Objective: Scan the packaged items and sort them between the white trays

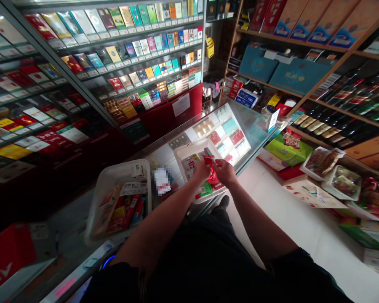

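Note:
Over a white plastic bin [178, 163] on the glass counter, my two hands are close together. My left hand [202, 169] is closed on a small red packet [209, 160], whose top sticks out above the fingers. The fingers of my right hand [225, 171] pinch the right side of what looks like the same packet. Inside the bin, below the hands, lie a green packet [204, 190], more red wrappers and white-and-red packets. My fingers and forearms hide part of the contents.
Left of my arms stands a larger translucent bin [95, 204] with boxes and packets. A small sign [273, 119] stands at the counter's far end. Cigarette shelves [126, 31] line the left; wine bottles [328, 126] and snack trays [342, 185] are at the right.

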{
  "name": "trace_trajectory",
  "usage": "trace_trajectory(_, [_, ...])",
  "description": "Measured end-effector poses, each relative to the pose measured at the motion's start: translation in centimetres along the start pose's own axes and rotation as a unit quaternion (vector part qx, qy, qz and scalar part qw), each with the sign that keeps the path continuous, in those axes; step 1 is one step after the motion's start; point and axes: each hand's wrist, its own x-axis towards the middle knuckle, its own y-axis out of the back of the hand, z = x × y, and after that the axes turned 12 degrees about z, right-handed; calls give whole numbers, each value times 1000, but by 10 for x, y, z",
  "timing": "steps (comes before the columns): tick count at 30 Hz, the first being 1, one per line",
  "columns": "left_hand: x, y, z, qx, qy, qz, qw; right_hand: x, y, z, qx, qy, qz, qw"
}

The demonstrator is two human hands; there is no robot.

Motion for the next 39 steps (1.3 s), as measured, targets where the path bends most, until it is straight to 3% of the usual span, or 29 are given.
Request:
trace_trajectory(4, [-5, 23, 7, 83, -83, 24, 993, 5, 1, -14, 7, 111, 71, 991])
trace_trajectory(7, [-10, 39, 10, 176, -170, 28, 969, 10, 1, -21, 5, 221, 116, 968])
trace_trajectory(11, [-14, 54, 12, 235, -238, 18, 942, 14, 3, -28, -17, 307, 104, 946])
trace_trajectory(21, [-9, 87, 17, 292, -376, 23, 879, 14, 16, -45, -81, 274, 3, 958])
trace_trajectory(26, [-8, 110, 13, 264, -400, 40, 877, 2, 7, -59, -12, 222, -38, 974])
trace_trajectory(28, [-11, 119, 10, 225, -404, 78, 883, -4, -1, -63, 39, 173, -38, 983])
trace_trajectory(31, [-19, 134, 0, 141, -367, 197, 898, -11, -15, -65, 137, 85, -41, 986])
trace_trajectory(33, [-26, 143, -10, 82, -298, 275, 910, -14, -25, -64, 211, 32, -51, 976])
trace_trajectory(35, [-32, 150, -24, 10, -194, 314, 929, -15, -35, -64, 273, -4, -64, 960])
trace_trajectory(37, [-35, 155, -38, -96, -58, 288, 951, -16, -44, -66, 314, -18, -78, 946])
trace_trajectory(39, [-36, 158, -51, -234, 77, 193, 950, -18, -52, -70, 347, -21, -102, 932])
